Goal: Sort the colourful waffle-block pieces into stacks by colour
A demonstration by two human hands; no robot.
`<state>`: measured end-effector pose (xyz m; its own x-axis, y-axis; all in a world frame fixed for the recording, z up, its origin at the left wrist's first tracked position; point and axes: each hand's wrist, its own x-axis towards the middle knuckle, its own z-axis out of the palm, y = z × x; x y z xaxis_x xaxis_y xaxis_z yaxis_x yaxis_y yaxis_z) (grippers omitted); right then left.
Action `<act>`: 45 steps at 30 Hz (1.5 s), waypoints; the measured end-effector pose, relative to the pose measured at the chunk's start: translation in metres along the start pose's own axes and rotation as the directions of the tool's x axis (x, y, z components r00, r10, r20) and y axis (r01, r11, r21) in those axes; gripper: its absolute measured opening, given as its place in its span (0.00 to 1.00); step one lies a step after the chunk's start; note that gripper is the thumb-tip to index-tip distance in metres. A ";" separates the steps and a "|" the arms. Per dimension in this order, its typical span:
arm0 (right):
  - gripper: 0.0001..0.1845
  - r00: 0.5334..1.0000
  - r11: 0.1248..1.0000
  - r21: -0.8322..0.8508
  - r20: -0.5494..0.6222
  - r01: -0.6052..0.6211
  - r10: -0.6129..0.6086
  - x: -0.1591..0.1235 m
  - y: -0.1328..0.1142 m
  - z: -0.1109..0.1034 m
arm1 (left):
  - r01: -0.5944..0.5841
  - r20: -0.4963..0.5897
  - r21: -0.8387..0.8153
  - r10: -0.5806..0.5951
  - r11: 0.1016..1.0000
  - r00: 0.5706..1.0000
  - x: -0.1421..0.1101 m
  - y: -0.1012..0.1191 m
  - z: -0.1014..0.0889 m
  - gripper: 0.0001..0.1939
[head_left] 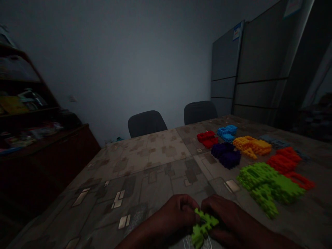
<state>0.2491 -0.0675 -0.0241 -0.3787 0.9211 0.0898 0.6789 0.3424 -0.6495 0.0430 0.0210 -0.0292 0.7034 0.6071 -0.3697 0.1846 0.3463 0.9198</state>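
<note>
Near the table's front edge, my left hand (178,214) and my right hand (225,214) both grip lime-green notched plastic building pieces (204,223). The left fingers are closed on the left side of the pieces, and the right fingers close on the other side. The pieces look joined at an angle, though my fingers hide part of them. To the right of my right hand lies a pile of lime-green building pieces (269,183), apart from the hand.
Beyond the green pile are piles of red-orange pieces (284,160), yellow-orange pieces (251,145), dark purple pieces (225,154), blue pieces (227,132) and red pieces (207,139). Two dark chairs (146,122) stand behind the patterned table (155,169). A shelf unit (28,110) is at left.
</note>
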 end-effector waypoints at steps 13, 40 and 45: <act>0.14 0.999 1.000 -0.013 -0.033 0.002 -0.003 -0.002 0.022 0.012 | -0.102 -0.016 0.100 0.105 0.990 0.994 0.006 -0.002 0.000 0.24; 0.24 0.998 0.986 -0.157 0.034 -0.053 0.059 -0.001 0.017 0.005 | -0.118 -0.084 0.920 0.480 0.374 0.873 -0.023 -0.049 0.006 0.11; 0.25 1.000 0.989 -0.146 0.011 -0.015 0.017 -0.002 0.018 0.007 | -0.144 -0.076 0.914 0.509 0.379 0.857 -0.022 -0.052 0.004 0.11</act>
<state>0.2583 -0.0643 -0.0412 -0.3741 0.9247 0.0710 0.7692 0.3521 -0.5333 0.0209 -0.0128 -0.0685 0.6448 0.7511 0.1416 0.5959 -0.6100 0.5223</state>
